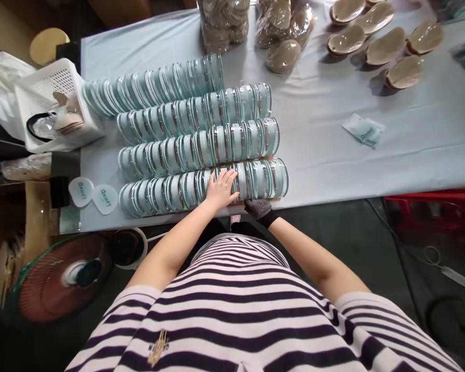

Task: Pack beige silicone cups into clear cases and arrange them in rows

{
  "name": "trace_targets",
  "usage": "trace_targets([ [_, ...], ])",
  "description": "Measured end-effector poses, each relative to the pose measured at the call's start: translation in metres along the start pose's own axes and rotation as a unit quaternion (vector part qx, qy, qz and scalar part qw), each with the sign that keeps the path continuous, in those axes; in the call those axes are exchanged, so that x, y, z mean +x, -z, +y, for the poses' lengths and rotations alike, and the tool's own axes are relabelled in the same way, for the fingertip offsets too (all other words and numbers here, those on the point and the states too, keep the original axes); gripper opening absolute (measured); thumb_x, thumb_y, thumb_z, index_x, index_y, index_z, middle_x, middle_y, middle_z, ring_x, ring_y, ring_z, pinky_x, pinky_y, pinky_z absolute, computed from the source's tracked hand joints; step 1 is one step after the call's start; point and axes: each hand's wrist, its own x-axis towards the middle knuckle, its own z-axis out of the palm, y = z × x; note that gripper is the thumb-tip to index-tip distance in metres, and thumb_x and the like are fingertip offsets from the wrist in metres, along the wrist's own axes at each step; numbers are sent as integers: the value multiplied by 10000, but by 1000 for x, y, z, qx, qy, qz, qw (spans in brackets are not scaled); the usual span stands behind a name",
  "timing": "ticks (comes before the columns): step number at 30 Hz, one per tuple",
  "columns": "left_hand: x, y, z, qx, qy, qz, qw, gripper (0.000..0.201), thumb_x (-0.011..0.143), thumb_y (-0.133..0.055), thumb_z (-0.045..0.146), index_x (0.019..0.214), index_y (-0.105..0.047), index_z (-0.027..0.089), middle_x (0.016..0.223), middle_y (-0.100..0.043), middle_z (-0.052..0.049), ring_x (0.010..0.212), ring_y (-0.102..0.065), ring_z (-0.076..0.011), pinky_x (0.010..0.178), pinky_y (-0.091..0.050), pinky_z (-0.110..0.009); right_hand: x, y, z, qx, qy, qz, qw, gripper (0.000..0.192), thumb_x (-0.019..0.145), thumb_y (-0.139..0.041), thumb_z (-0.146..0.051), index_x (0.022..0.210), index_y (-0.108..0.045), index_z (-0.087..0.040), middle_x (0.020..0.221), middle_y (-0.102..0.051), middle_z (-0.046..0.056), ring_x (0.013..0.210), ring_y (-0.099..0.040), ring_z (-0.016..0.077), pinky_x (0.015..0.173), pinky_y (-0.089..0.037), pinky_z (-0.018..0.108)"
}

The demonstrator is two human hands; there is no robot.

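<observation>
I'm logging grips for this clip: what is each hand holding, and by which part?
Nothing is lifted. The left hand rests flat on top of the nearest row of round cases; the gloved right hand touches its near edge.

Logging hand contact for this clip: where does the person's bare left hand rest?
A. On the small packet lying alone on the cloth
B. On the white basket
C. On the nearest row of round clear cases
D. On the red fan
C: the left hand lies flat on the nearest row of round clear cases, at the table edge.
</observation>
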Motion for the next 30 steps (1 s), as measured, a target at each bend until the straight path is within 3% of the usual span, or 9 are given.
trace_targets([
  [3, -1, 4, 4, 9, 0, -3, 1000, 699, 887, -543, 475, 1510, -354, 220, 1591, -342, -58, 1491, -241, -266, 1223, -111, -558, 1, 6, 12, 27, -7, 32, 999, 371, 989, -427, -361, 1173, -693, -178, 1107, -728, 136, 999, -674, 250, 811, -482, 314],
  [7, 15, 6, 23, 16, -44, -2, 999, 775, 910, -498, 518, 1557, -250, 171, 1629, -244, -87, 1523, -137, -275, 1220, -98, -568, 23, 74, 51, 12, -102, 156, 982, 421, 993, -373, -388, 1210, -672, -187, 1160, -700, 162, 1034, -663, 273, 821, -492, 344],
  [11, 38, 1, 41, 27, -62, -29, 997, 762, 934, -428, 543, 1549, -271, 122, 1616, -265, -124, 1505, -206, -279, 1215, -138, -559, 75, 142, 68, -62, -87, -2, 994, 341, 890, -561, -316, 1115, -713, -110, 1110, -706, 202, 1049, -662, 301, 852, -508, 374],
  [13, 43, -3, 44, 34, -63, -37, 997, 735, 949, -391, 539, 1539, -298, 110, 1597, -307, -142, 1488, -252, -280, 1213, -151, -551, 99, 159, 64, -91, -39, -80, 992, 331, 830, -644, -271, 1102, -717, -98, 1093, -715, 190, 1032, -667, 287, 860, -514, 369],
  [16, 44, -5, 43, 43, -62, -37, 996, 734, 950, -385, 541, 1543, -295, 117, 1594, -313, -146, 1488, -253, -288, 1214, -148, -544, 108, 167, 58, -136, 16, -100, 986, 332, 825, -650, -220, 1123, -704, -86, 1099, -712, 196, 1052, -659, 292, 882, -509, 400],
  [20, 42, -3, 43, 40, -52, -44, 997, 742, 933, -444, 532, 1551, -284, 153, 1607, -294, -119, 1494, -240, -288, 1217, -149, -538, 69, 148, 61, -92, 3, -4, 996, 274, 909, -535, -226, 1085, -712, -113, 1076, -716, 201, 1070, -659, 303, 880, -493, 397],
  [23, 42, -3, 44, 33, -53, -39, 997, 743, 930, -462, 530, 1554, -273, 174, 1611, -287, -107, 1501, -225, -274, 1224, -130, -527, 24, 105, 60, -23, -56, 56, 997, 308, 964, -447, -288, 1086, -698, -160, 1060, -726, 172, 1034, -677, 275, 858, -485, 357],
  [27, 41, -5, 42, 34, -53, -42, 997, 775, 918, -477, 553, 1560, -252, 182, 1616, -276, -105, 1509, -203, -277, 1227, -117, -527, -17, 32, 44, 45, -107, 18, 993, 368, 1001, -357, -301, 1140, -676, -183, 1096, -720, 171, 975, -695, 258, 782, -488, 326],
  [30, 38, -4, 41, 37, -51, -42, 997, 789, 909, -498, 543, 1559, -251, 173, 1614, -279, -116, 1510, -197, -284, 1226, -116, -536, -27, 2, 37, 60, -113, 2, 992, 391, 1008, -345, -295, 1203, -656, -160, 1163, -699, 192, 1020, -683, 265, 799, -486, 327],
])
